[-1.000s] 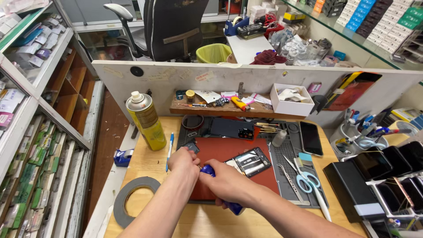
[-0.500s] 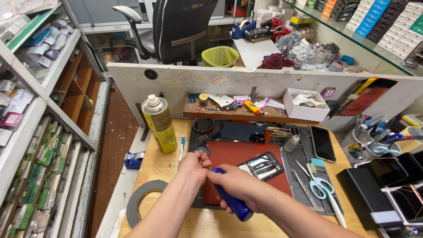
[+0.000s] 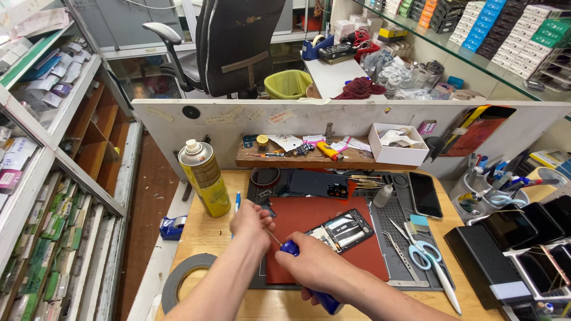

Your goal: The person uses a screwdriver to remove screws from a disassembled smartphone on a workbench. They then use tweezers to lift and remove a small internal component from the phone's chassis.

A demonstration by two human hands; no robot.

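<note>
A wooden desk [image 3: 217, 229] is covered in the middle by a dark mat [image 3: 410, 255], on which a red pad [image 3: 315, 223] is laid. A yellow spray can [image 3: 205, 178] is stood at the left, a tape roll [image 3: 184, 279] is laid near the front edge, and scissors [image 3: 419, 249] are placed at the right.

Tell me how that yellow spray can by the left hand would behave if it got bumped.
The spray can stands upright, tall and narrow on a small base, so a knock near its white cap would probably tip it. Being round, it would likely roll across the wooden bench once down. Its smooth metal side may be slippery. Its weight cannot be told.
</note>
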